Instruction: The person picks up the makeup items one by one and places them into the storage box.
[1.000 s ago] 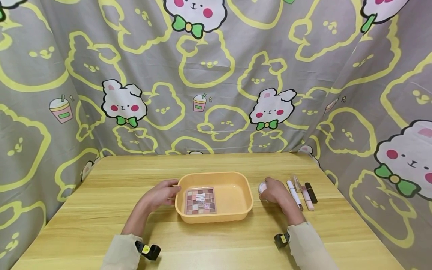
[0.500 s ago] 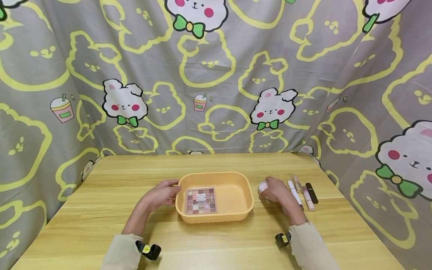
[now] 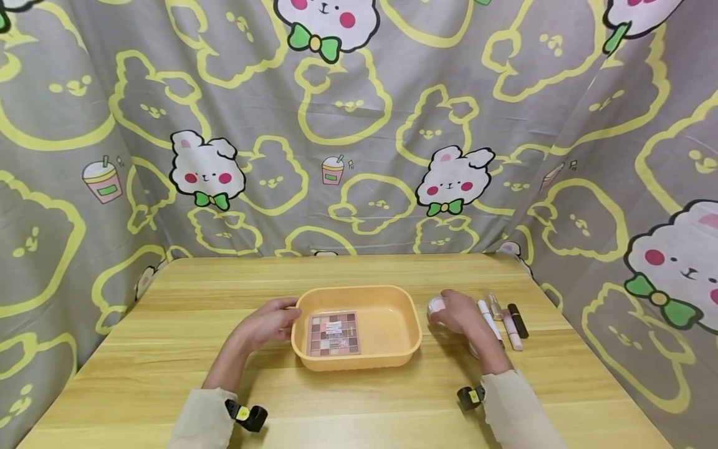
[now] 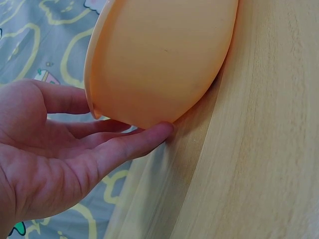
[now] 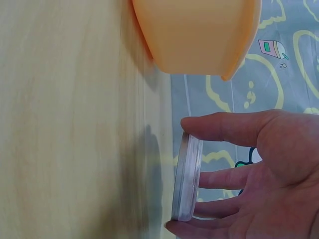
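An orange-yellow basin (image 3: pixel 387 360) stands mid-table with a multicoloured palette (image 3: pixel 333 335) lying in its left part. At the basin's left end, my left hand (image 3: pixel 269 324) holds the rim and wall; the left wrist view shows thumb and fingers (image 4: pixel 65 149) around the basin's end (image 4: pixel 159 64). To the right of the basin, my right hand (image 3: pixel 461 313) grips a round, flat, clear-and-white case (image 3: pixel 435 307). In the right wrist view the case (image 5: pixel 187 177) is pinched on edge between thumb and fingers of the hand (image 5: pixel 249 174), apart from the basin (image 5: pixel 199 40).
Right of my right hand lie a white tube (image 3: pixel 489 319), a clear vial (image 3: pixel 494 307), a pink tube (image 3: pixel 513 330) and a black tube (image 3: pixel 518 320). Another pale item, partly hidden, lies under my right wrist. A patterned curtain (image 3: pixel 359 125) surrounds the table.
My right hand has shifted slightly up and away from the table's front with the round case, which shows more now. The left hand and basin stay in place.
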Action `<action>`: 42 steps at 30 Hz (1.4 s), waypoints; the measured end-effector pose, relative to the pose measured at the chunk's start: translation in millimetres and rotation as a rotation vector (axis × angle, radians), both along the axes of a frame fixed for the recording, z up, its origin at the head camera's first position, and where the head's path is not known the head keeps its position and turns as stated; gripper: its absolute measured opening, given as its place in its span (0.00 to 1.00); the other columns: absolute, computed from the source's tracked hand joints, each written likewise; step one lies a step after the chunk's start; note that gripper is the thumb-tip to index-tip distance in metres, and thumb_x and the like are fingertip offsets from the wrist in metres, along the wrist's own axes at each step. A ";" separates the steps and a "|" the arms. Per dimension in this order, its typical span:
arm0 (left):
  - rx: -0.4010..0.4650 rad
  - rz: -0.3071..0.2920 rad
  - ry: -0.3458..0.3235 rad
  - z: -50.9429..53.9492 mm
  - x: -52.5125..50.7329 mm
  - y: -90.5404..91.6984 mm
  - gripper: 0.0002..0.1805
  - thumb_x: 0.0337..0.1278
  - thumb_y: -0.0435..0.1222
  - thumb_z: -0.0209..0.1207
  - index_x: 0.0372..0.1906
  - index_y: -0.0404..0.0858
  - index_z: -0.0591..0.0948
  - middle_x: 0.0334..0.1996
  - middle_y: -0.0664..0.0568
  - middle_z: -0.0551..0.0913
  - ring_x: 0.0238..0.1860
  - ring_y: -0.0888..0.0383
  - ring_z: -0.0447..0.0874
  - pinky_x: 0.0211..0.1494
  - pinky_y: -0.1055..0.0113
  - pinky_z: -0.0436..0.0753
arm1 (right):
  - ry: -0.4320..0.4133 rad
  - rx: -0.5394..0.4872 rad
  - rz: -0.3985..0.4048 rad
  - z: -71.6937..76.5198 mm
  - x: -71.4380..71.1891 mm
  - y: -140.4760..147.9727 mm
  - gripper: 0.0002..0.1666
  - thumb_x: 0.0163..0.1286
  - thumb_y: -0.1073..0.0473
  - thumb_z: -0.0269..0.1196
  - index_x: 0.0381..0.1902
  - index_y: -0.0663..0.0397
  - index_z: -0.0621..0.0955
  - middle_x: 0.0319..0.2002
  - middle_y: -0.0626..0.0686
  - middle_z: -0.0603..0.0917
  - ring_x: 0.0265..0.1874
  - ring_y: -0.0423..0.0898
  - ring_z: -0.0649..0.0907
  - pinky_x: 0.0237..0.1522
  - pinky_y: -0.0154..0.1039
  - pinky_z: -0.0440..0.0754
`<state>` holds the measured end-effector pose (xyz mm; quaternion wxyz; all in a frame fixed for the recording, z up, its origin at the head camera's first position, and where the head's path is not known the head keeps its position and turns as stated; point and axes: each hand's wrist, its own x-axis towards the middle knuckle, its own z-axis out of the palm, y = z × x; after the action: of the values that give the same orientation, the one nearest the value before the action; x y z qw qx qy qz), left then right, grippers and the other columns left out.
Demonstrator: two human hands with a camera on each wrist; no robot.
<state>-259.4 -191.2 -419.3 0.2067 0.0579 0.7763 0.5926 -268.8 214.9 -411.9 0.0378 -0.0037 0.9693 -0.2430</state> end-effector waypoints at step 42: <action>-0.008 -0.021 0.005 1.5 -0.5 -0.2 0.29 0.78 0.36 0.45 0.75 0.26 0.60 0.64 0.31 0.75 0.61 0.44 0.80 0.58 0.52 0.85 | 0.083 -0.089 -0.034 23.0 8.5 -9.9 0.47 0.60 0.49 0.70 0.70 0.71 0.69 0.60 0.72 0.78 0.54 0.65 0.80 0.53 0.59 0.81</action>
<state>-259.9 -191.4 -417.8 0.2112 0.0669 0.7785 0.5872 -260.3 205.0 -388.8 -0.0066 0.0011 0.9582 -0.2859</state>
